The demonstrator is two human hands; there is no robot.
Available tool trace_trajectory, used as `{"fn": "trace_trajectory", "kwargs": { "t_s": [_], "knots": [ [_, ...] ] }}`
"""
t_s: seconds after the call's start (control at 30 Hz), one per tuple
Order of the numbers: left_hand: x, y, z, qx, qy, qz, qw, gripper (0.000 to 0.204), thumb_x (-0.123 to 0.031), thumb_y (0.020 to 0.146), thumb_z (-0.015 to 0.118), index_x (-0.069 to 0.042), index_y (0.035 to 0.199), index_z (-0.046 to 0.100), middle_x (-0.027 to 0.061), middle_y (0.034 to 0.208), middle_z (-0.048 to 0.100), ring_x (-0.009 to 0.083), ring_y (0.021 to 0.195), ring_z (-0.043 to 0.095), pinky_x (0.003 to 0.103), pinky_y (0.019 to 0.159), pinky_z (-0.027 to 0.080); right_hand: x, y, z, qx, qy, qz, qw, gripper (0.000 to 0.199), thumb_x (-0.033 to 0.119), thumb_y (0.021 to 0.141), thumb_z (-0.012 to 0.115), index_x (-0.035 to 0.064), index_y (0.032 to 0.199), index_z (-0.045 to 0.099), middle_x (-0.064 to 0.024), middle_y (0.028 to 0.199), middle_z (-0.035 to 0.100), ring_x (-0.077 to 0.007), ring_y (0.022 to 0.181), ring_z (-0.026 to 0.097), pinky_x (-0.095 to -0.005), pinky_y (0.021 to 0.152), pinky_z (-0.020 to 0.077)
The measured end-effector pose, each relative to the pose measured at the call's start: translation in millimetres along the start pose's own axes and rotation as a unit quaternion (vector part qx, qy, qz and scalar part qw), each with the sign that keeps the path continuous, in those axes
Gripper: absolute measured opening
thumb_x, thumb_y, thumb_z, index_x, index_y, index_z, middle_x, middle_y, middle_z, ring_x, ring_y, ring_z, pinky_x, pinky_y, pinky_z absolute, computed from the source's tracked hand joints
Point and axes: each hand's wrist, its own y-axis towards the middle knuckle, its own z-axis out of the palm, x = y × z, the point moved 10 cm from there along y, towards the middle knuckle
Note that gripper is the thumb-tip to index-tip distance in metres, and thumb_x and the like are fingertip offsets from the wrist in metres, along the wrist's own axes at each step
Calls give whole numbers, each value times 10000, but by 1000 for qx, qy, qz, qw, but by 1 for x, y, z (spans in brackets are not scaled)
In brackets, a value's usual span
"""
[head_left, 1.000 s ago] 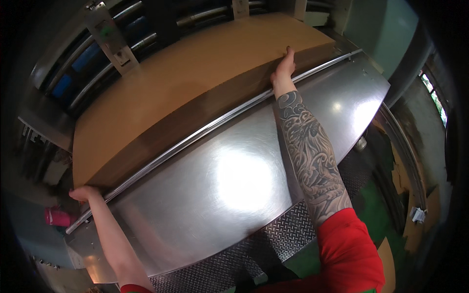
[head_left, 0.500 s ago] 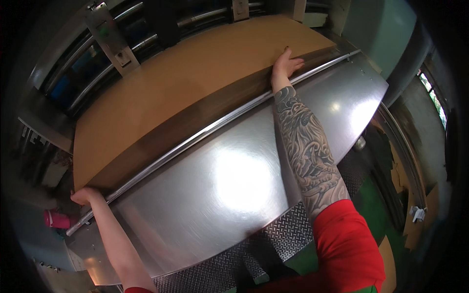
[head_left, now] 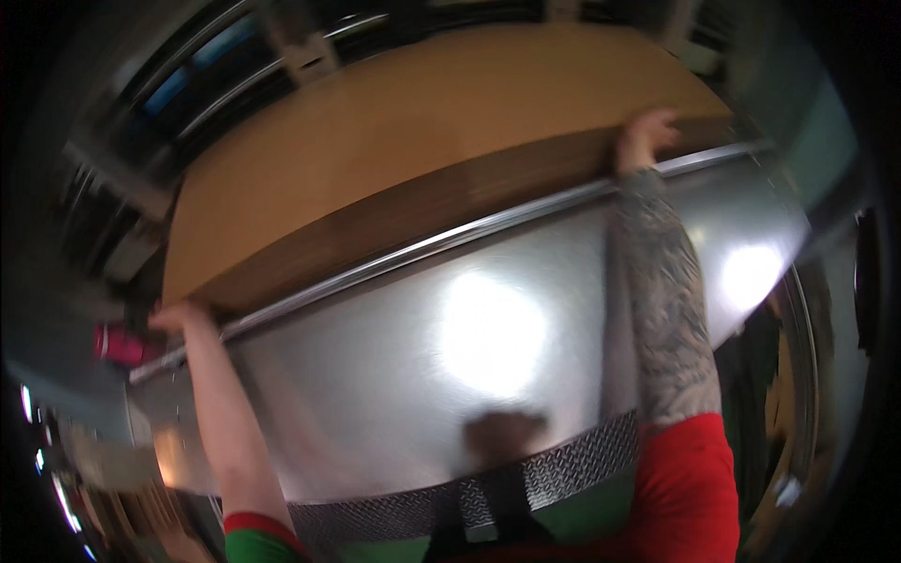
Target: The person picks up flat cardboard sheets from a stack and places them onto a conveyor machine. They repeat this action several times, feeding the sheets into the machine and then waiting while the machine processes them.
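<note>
A wide, thick stack of brown cardboard sheets [head_left: 375, 141] lies in front of me, its darker front side facing me. My right hand [head_left: 649, 136] rests against that front side near the right end, palm toward the stack and fingers apart, holding nothing. At the stack's near left corner is my left hand [head_left: 180, 317], touching the cardboard; its fingers are smeared by motion and partly hidden. Between my arms and the stack runs a long metal bar [head_left: 469, 232], just below the stack's front edge.
A shiny sloping metal panel [head_left: 375, 375] spans the space below the bar. Diamond-plate metal [head_left: 582, 466] lines its lower edge above a green floor. Machine rollers and brackets [head_left: 305, 61] stand behind the stack. A pink container [head_left: 120, 344] sits beyond the left corner.
The view has turned, so the stack and bar lie more level and both hands appear higher or farther right. Both hands stay at the same parts of the stack. The right fingers look more bent.
</note>
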Motion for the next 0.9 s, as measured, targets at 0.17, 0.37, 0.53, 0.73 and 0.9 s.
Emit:
{"fn": "trace_trajectory", "kwargs": {
  "t_s": [0.17, 0.37, 0.53, 0.73, 0.9],
  "knots": [
    [-10, -8, 1, -19, 2, 59, 998, 647, -521, 1056, 416, -2, 1364, 649, 218, 1425, 651, 376, 1239, 619, 544, 1096, 487, -19, 31, 10, -9, -59, -34, 998, 764, 577, 1111, 469, -120, 1414, 545, -365, 1545, 506, -523, 1405, 561, -595, 1144, 515],
    [-8, -18, -2, -52, -25, 55, 997, 614, -429, 1083, 404, 70, 1388, 595, 234, 1421, 644, 368, 1221, 631, 505, 1069, 520, -32, 48, 16, 0, -82, -7, 997, 739, 538, 1110, 462, -104, 1470, 525, -365, 1571, 480, -513, 1444, 535, -602, 1119, 542],
    [-39, -40, 0, -68, 97, 159, 980, 630, -460, 1099, 431, -9, 1517, 565, 215, 1537, 604, 372, 1372, 600, 479, 1137, 497, -16, 22, 3, -4, -20, 44, 999, 811, 566, 1087, 437, -100, 1549, 454, -348, 1662, 383, -503, 1480, 507, -586, 1147, 532],
    [-36, -42, -3, -77, 15, 163, 984, 620, -457, 1114, 440, -53, 1571, 556, 187, 1628, 554, 385, 1494, 500, 489, 1257, 358, -15, 11, -2, -12, 6, 71, 997, 901, 649, 1060, 438, -106, 1551, 469, -314, 1659, 422, -509, 1491, 492, -578, 1228, 463],
    [-36, -29, 3, -71, 183, 151, 969, 658, -499, 1118, 446, -58, 1595, 551, 201, 1681, 482, 403, 1508, 475, 497, 1249, 374, -36, 49, 12, -64, -36, 30, 997, 970, 699, 1049, 457, -121, 1567, 454, -318, 1669, 423, -506, 1477, 519, -562, 1218, 477]
  ]
}}
